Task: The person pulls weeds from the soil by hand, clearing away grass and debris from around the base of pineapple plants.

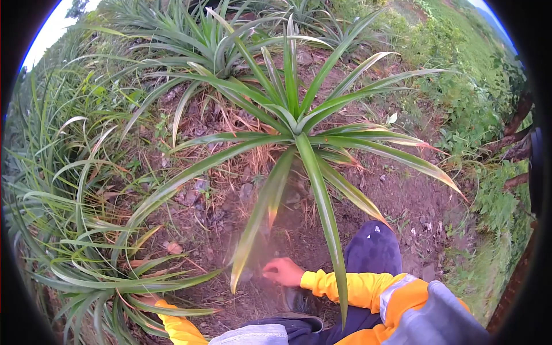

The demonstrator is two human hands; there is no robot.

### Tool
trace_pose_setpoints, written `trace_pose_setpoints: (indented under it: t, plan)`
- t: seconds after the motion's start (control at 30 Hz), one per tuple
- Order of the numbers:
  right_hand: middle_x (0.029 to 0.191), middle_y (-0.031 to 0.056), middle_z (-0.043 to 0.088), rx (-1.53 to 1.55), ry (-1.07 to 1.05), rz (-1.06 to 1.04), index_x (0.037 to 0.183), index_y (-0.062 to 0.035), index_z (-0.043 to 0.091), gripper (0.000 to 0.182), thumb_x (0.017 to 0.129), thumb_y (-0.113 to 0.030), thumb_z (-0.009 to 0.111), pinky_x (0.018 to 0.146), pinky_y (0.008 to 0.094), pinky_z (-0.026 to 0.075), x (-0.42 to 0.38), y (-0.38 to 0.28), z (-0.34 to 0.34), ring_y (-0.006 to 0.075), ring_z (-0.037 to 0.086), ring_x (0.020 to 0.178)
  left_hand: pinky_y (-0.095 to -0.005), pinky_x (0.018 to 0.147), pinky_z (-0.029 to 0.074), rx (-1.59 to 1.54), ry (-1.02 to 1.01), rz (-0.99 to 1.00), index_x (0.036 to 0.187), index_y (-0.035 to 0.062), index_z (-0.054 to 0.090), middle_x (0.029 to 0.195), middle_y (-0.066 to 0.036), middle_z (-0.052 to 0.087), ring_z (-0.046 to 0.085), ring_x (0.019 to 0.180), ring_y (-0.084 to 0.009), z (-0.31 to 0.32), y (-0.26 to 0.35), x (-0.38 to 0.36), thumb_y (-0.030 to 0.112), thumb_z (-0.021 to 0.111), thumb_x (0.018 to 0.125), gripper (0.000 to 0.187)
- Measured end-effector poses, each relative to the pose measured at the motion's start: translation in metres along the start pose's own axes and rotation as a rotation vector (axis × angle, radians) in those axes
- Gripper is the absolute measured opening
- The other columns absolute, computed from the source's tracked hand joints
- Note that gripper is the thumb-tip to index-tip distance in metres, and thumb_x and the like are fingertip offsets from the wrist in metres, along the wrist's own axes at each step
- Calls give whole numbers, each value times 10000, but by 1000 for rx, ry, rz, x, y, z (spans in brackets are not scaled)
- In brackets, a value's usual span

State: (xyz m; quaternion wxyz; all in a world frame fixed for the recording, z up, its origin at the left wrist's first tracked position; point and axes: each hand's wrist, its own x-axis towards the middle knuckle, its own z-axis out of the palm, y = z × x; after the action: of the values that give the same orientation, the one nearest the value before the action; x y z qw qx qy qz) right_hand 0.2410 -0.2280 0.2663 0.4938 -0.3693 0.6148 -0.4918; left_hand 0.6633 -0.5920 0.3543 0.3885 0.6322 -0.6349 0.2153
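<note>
A large pineapple plant (pixel 298 129) with long arching leaves stands in the middle, some leaf tips yellow and reddish. Below its leaves is my right hand (pixel 283 271), fingers curled together; whatever is between them, if anything, cannot be made out. A yellowing leaf (pixel 256 230) hangs just left of that hand. At the lower left my left hand (pixel 148 299) reaches among the leaves of another pineapple plant (pixel 109 284), which hide its fingers. Both sleeves are orange-yellow.
More pineapple plants (pixel 215 49) grow behind. Long grassy leaves (pixel 43 190) crowd the left side. Brown soil (pixel 414 201) with dry leaf litter and stones slopes around my knee (pixel 374 247). Green weeds (pixel 494 195) and a woody trunk (pixel 520 115) are at the right.
</note>
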Motion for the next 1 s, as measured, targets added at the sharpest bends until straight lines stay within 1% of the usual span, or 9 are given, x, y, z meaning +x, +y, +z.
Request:
trace_pose_setpoints:
  t: [0.27,0.47,0.63,0.73,0.77,0.8,0.9,0.97,1.0]
  plan:
    - [907,121,719,-20,82,-69,1071,29,756,191,945,-116,754,654,314,586,14,25,10,171,733,702,-456,806,596,53,102,132,1221,-33,724,1059,-220,767,747,899,-339,-9,-43,-7,111,604,1024,272]
    - [944,162,702,-18,189,-38,1062,16,748,220,901,-128,787,794,362,592,46,14,3,294,736,848,-429,770,618,-141,233,11,1162,-42,758,980,-193,789,761,831,-328,-38,25,-13,87,620,1011,242]
    - [961,171,702,-169,454,-237,1076,13,729,182,925,-89,731,823,387,581,82,-1,-17,311,725,898,-402,885,593,-370,183,46,1138,-63,766,1105,-203,779,750,958,-285,-17,-37,-27,104,632,1026,242]
    - [1033,182,708,-221,504,-254,1086,7,719,191,906,-54,712,864,413,574,113,-5,-27,348,721,939,-424,882,569,-390,162,-178,1176,-49,751,1093,-207,779,739,902,-282,-24,37,-54,161,674,1029,268]
    - [1085,188,708,-205,503,-189,1103,-7,716,215,891,-41,708,892,424,568,123,-10,-28,355,717,982,-385,919,549,-310,30,-254,1226,-52,719,1152,-222,753,719,1004,-262,-20,42,-74,172,664,1041,295]
    - [1136,193,708,-193,506,-128,1120,-20,713,244,877,-28,705,920,435,563,134,-14,-35,362,714,1024,-357,931,531,-271,58,-57,1275,-59,680,1139,-212,736,696,991,-234,-19,48,-91,200,632,1067,336]
    - [1303,220,644,-454,637,-475,1236,-13,662,367,871,-30,703,1023,449,516,194,10,-62,385,640,1211,-372,966,502,-824,-107,-543,1295,-35,647,1138,-139,699,640,1044,-224,-47,105,-124,289,543,1111,386]
    - [1399,245,572,-675,867,-472,1315,15,595,477,856,-41,711,1096,464,473,232,4,-87,414,564,1302,-292,794,444,-589,-31,-588,1241,17,650,952,-25,591,528,853,-138,-63,118,-156,360,498,1131,391]
    - [1388,274,569,-891,907,-305,1312,55,568,514,836,-52,730,1085,488,492,238,-11,-97,446,584,1274,-276,761,421,-651,-56,-680,1207,35,630,919,-9,552,494,823,-119,-75,121,-174,359,496,1131,359]
